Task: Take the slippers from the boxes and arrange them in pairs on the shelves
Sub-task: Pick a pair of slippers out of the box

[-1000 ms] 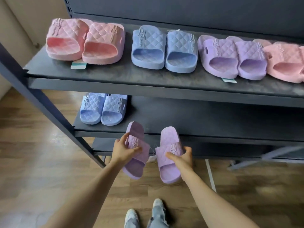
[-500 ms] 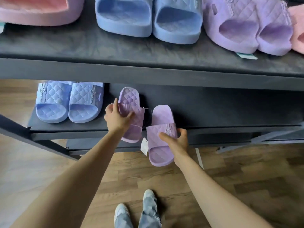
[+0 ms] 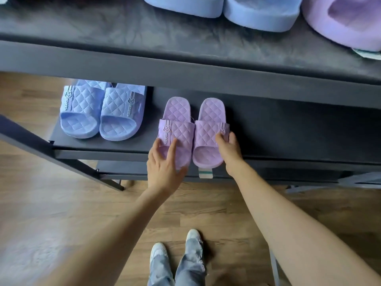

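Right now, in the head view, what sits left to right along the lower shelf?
Going rightward: first blue slipper → second blue slipper → left purple slipper → right purple slipper.

a footwear shop: dark metal display shelves (image 3: 185, 65), identical quilted slippers (image 3: 82, 112) in several colours, a paper tag (image 3: 205, 174).

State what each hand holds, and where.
Right hand pinches the right purple slipper by its strap's outer edge. Left hand holds nothing; straight fingers rest atop left purple slipper.

Soft daylight glares off the wooden floor (image 3: 31, 234) at left (blurred there); wide-angle bending shows at edges.
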